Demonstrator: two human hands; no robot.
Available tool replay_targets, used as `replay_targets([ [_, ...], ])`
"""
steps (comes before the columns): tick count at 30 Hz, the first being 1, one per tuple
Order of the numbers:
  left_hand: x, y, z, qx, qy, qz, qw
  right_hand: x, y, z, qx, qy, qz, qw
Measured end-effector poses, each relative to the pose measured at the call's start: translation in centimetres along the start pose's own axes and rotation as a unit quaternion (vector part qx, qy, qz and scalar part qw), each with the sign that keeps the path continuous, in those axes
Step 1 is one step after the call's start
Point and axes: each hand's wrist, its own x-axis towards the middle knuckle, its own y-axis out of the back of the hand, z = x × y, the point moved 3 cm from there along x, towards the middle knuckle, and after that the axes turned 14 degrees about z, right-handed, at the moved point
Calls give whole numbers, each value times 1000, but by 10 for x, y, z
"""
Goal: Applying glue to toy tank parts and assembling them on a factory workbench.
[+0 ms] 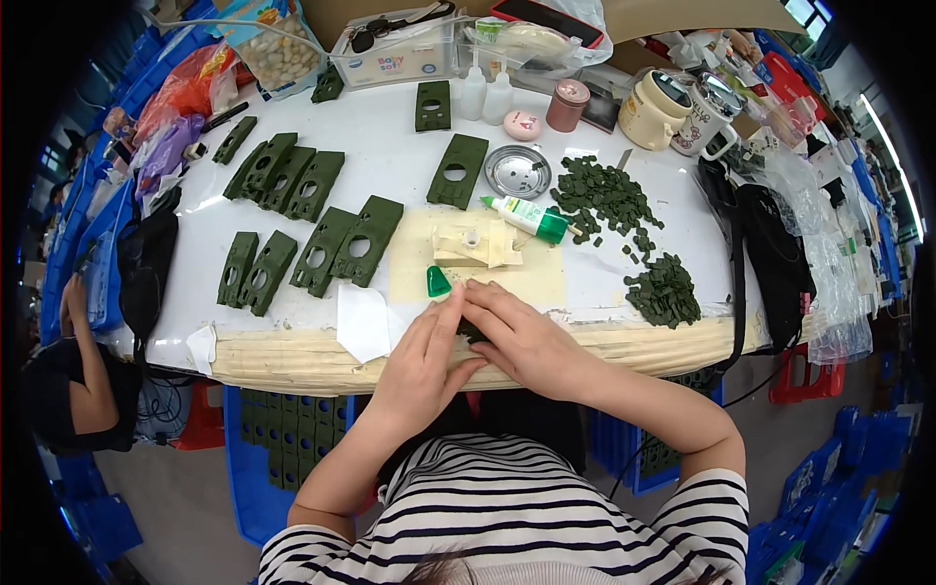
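At the table's near edge, my left hand [417, 359] and my right hand [526, 341] come together, fingertips almost touching. Both are closed around a dark green plastic part [470, 331], mostly hidden beneath the fingers. Just beyond my left fingertips lies a bright green cap [438, 283]. A block wrapped in cream tape [476, 244], with a small round nozzle-like piece on top, sits farther off. Behind it a white glue bottle with a green base [531, 218] lies on its side. Loose small dark green pieces [604, 195] are heaped to the right, with a second pile [665, 292] nearer me.
Several green tank hull parts [369, 242] stand in groups at left. A round metal dish [518, 172], a pink tin [567, 105] and mugs [653, 109] are at the back. White paper [363, 322] lies by my left wrist. Blue crates [255, 487] are below the table.
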Motion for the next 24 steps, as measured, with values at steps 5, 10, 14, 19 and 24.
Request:
replay_targets([
  [5,-11,15,-9,34,19,25,999,10,-21,-3,42,9,-2,999],
  [10,-16,22,-12,26,25,41,998,15,-20,-4,81,4,33,996],
  [14,-9,24,-3,38,6,40,998,12,12,-1,125,-50,109,985],
  [19,8,10,16,95,-101,-15,990,-13,81,12,30,-112,231,966],
  [24,18,-23,33,45,-171,-50,983,-70,149,53,-158,-184,302,922],
])
